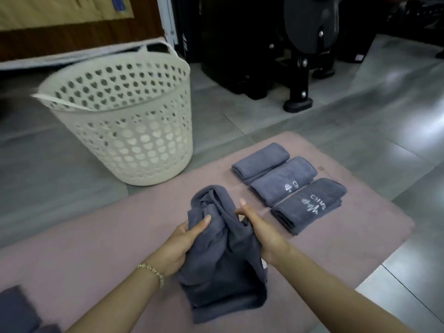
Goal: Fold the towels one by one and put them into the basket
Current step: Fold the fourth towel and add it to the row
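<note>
Towel in hand: bunched grey towel (223, 272) at six o'clock, low over the pink mat (96, 236), gripped on both sides.
Left hand (182, 246): fingers curled round the towel's left side, thumb pressed on top.
Right hand (262, 231): wrapped round the right edge, thumb up, cloth gathered inside.
Folded towels (283, 179): three in a row on the mat at two o'clock, outside the basket.
Basket (134, 145): white, upright on the floor at ten o'clock, just off the mat; contents unclear.
Waiting: more grey cloth (14, 311) at seven o'clock, cut off by the frame.
Risk: corners are buried in the bunch, so folding from here likely goes lopsided. A wide shake-out could sweep the nearest folded towel.
</note>
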